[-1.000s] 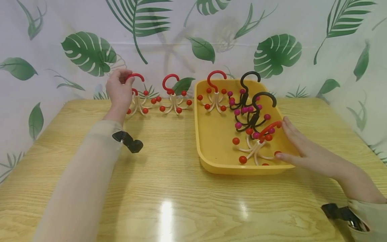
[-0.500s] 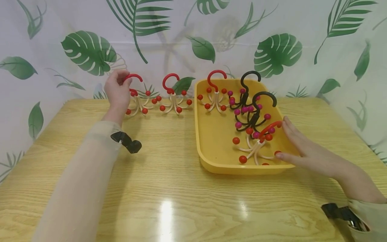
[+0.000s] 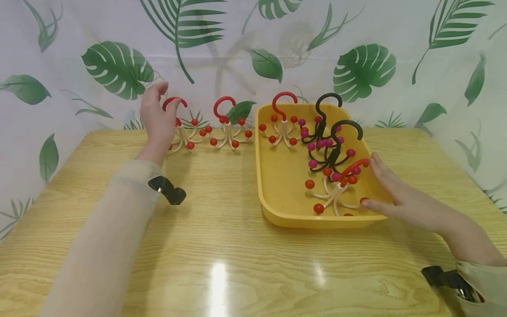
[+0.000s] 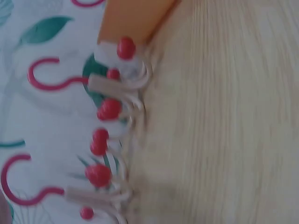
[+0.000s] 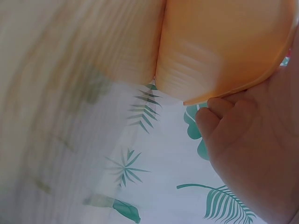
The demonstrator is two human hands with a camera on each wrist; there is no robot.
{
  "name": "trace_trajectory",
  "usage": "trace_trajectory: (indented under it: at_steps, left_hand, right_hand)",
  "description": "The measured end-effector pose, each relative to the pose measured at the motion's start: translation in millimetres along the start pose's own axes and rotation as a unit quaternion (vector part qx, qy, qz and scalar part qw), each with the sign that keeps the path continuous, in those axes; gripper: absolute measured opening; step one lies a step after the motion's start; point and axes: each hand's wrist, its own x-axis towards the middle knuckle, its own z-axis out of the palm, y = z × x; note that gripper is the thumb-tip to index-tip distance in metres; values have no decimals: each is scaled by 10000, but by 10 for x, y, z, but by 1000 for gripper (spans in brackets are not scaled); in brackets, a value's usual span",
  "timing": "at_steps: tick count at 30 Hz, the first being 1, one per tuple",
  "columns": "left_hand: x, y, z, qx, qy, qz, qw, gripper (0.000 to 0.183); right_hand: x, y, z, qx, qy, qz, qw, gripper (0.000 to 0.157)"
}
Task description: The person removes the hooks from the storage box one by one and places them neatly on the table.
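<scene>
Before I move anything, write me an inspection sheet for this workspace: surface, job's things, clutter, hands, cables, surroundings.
Surface: wood-grain table, with bright glare near its front.
Job's things: far-left hanger and middle hanger, both red-hooked, stand left of the yellow tray; inside it, two red-hooked hangers and two black-hooked hangers show.
Clutter: nothing seen.
Left hand: fingers open at the far-left hanger's hook, thumb in front; contact unclear.
Right hand: rests on the yellow tray's right rim.
Cables: nothing seen.
Surroundings: leaf-print backdrop behind the table.
</scene>
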Motion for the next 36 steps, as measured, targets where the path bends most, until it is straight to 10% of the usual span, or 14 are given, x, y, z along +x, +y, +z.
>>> trace_trajectory:
  at_steps: [10, 22, 36]
  left_hand:
    - [-262, 603, 219, -1176, -746, 575, 9886, 37]
    - [-925, 1324, 432, -2353, -2636, 1195, 9278, 34]
    - [-1372, 1486, 741, -2344, -3531, 921, 9010, 33]
  right_hand:
    - [1, 7, 2, 92, 18, -79, 9999, 92]
    - [6, 8, 0, -5, 54, -57, 10000, 92]
    - [5, 17, 8, -15, 57, -103, 9999, 91]
